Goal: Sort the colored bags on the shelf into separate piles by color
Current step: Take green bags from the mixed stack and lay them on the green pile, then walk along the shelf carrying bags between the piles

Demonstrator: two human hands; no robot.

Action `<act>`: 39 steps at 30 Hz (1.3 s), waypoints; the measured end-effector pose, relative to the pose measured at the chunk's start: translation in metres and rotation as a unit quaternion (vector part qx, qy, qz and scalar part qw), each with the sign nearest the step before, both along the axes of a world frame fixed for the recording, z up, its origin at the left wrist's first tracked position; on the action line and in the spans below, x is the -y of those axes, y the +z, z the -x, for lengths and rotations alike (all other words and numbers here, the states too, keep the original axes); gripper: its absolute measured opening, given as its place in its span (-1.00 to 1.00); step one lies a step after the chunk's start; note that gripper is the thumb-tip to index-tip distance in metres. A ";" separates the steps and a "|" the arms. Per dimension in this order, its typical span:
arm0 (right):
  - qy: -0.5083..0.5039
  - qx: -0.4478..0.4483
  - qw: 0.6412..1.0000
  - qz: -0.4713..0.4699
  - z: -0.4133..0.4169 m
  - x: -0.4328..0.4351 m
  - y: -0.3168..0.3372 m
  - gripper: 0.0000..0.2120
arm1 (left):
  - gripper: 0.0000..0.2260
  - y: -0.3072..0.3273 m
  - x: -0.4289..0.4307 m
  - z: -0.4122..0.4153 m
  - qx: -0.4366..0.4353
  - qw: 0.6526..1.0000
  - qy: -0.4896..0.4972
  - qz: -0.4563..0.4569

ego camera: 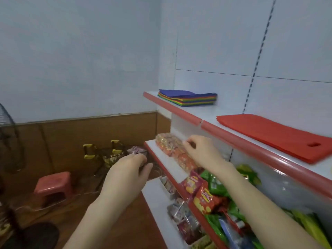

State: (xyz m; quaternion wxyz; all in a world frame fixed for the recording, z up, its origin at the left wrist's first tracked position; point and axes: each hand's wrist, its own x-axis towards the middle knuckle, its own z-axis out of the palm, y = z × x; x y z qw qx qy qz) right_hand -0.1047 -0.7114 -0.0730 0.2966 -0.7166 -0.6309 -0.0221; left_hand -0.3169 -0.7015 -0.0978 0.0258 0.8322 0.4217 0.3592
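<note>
- The colored bags lie as one flat mixed stack at the far left end of the top shelf, close to its red front edge; a blue bag is on top, and red, yellow, green and blue layers show along the side of the stack.
- A separate pile of red bags lies flat farther right on the same shelf, well apart from the mixed stack, with a cut-out handle slot visible near its front corner.
- The right hand is raised in front of the middle shelf, below the red front edge of the top shelf; its fingers are curled together with the thumb meeting the fingertips, and nothing can be seen between them.
- The left hand reaches forward off the left end of the shelving, knuckles up, fingers loosely bent and empty; it touches none of the bags.
- Orange snack packets sit in a row on the middle shelf just behind the right hand.
- Red and green snack packs fill that shelf under the right forearm, and more wrapped goods sit on the shelf below.
- A pink plastic stool stands on the floor at left, near a wire basket with yellow handles.
- Part of a dark fan grille shows at the left edge of the view.
</note>
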 end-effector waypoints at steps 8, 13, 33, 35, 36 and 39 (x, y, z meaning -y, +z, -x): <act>0.072 -0.008 0.997 0.021 0.044 -0.166 -0.027 -0.76 | -0.78 -0.022 -0.120 0.038 -0.039 0.995 0.083 0.034; 0.087 -0.002 0.996 0.025 0.036 -0.276 -0.022 -0.76 | -0.77 -0.011 -0.223 0.029 -0.067 0.993 0.089 0.031; -0.062 0.034 0.996 -0.049 -0.073 -0.510 0.038 -0.76 | -0.75 0.033 -0.548 -0.120 -0.076 0.993 -0.084 -0.032; -0.104 0.029 0.993 -0.048 -0.083 -0.520 0.042 -0.79 | -0.76 0.038 -0.575 -0.140 -0.087 0.985 -0.134 -0.059; -0.127 0.027 0.990 -0.051 -0.088 -0.525 0.044 -0.81 | -0.77 0.041 -0.589 -0.149 -0.093 0.980 -0.159 -0.073; -0.205 0.030 0.977 -0.057 -0.104 -0.531 0.052 -0.79 | -0.76 0.052 -0.621 -0.178 -0.106 0.963 -0.225 -0.103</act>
